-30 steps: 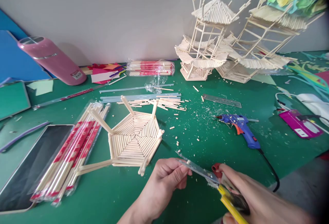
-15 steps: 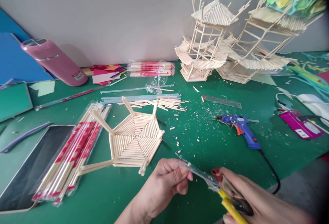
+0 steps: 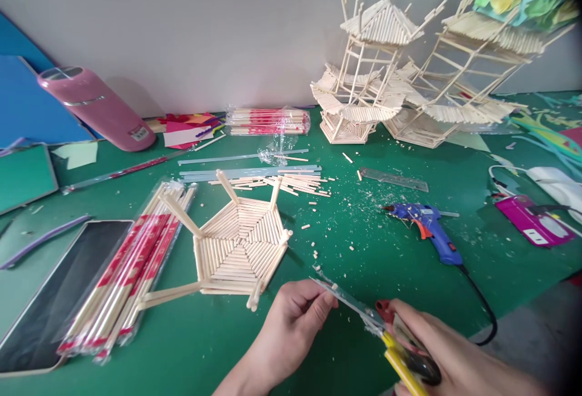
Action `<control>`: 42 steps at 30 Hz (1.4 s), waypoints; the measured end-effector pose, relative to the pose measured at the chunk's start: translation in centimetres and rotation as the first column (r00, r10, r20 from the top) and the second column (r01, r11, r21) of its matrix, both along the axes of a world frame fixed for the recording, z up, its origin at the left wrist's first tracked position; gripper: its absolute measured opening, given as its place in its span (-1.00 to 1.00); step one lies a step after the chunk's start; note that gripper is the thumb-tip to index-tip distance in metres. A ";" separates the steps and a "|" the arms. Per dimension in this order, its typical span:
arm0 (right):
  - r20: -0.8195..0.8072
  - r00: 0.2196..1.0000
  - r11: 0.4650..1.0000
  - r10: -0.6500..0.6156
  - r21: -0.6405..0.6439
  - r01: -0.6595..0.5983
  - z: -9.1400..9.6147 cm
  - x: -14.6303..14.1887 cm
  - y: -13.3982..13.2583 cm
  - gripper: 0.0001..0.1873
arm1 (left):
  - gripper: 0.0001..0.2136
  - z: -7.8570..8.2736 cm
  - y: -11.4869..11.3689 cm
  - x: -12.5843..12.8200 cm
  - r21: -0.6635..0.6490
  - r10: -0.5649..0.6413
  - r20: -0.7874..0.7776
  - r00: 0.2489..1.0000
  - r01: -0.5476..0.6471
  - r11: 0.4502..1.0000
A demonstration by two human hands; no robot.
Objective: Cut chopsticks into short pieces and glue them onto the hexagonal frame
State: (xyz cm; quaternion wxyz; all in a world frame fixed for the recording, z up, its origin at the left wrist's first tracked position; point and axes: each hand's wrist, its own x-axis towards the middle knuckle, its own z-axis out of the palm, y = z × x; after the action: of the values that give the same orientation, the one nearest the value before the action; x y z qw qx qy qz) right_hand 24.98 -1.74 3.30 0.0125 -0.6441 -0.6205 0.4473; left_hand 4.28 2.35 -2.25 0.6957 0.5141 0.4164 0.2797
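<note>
My left hand [image 3: 291, 317] pinches a small pale wooden stick piece [image 3: 334, 287] against the long metal blade of a cutter [image 3: 359, 311]. My right hand [image 3: 436, 347] grips the cutter's yellow and black handle, its red part by my thumb. Both hands hover low over the green table [image 3: 191, 347] at the bottom centre. Just left of my left hand lies a hexagonal roof panel [image 3: 236, 244] made of wooden sticks, with several sticks poking out at its corners.
Packs of chopsticks [image 3: 122, 281] and a tablet [image 3: 50, 299] lie left. A blue glue gun [image 3: 427, 229] and its cord lie right. Loose cut sticks [image 3: 291, 184], a clear ruler [image 3: 393, 179], a pink bottle [image 3: 97, 108] and two stick pagoda models [image 3: 364, 74] stand behind. Chips litter the table.
My left hand's fingers have curled a little tighter around the stick piece at the blade. The view shifted slightly; both hands stay in nearly the same place.
</note>
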 end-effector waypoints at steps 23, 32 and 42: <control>-0.117 0.992 0.998 0.045 0.051 -0.039 -0.2 0.1 0.2 -0.59 | -0.67 0.1 -0.6 0.2 0.072 0.077 -0.015 0.997 -0.076 0.995; 0.006 1.000 0.999 0.020 -0.046 -0.020 1.6 -1.0 1.7 -0.69 | -0.68 -0.1 -0.8 0.1 -0.019 0.114 0.136 0.984 -0.112 0.994; -0.122 0.990 0.997 -0.074 -0.009 0.073 1.0 -1.2 1.3 -0.86 | -0.67 0.1 -0.1 0.4 0.136 0.075 -0.028 0.997 -0.071 0.988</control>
State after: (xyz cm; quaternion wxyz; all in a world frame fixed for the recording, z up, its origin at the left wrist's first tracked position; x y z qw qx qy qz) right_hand 23.74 -0.42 4.27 0.0656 -0.6378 -0.5934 0.4866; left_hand 4.69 2.29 -2.11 0.6417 0.5488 0.4268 0.3238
